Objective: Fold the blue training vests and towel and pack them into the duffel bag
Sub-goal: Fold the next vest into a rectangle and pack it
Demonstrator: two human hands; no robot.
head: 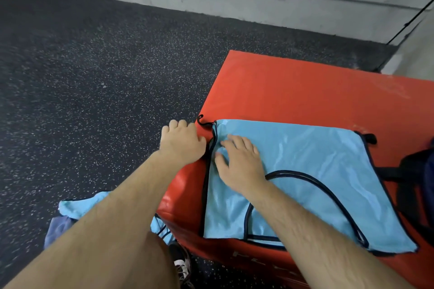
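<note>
Step in hand: folding one vest. More blue cloth (79,205) lies on the floor, near left. The left hand (182,142) sits at the vest's left hem, fingers curled (whether it grips the trim cannot be told). The right hand (239,162) presses flat, fingers straight, on the blue vest (317,171), which is spread on the red surface (293,91). The next move likely calls for folding the vest across, towards the duffel bag (415,166) at the far right.

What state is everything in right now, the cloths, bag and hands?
light blue vest: spread flat on the red box.
second vest: crumpled on the floor.
bluish cloth: bunched beside it.
duffel bag: mostly out of frame, zip unseen.
right hand: flat on the vest.
left hand: fingers bent at the box's edge, grip unclear.
</note>
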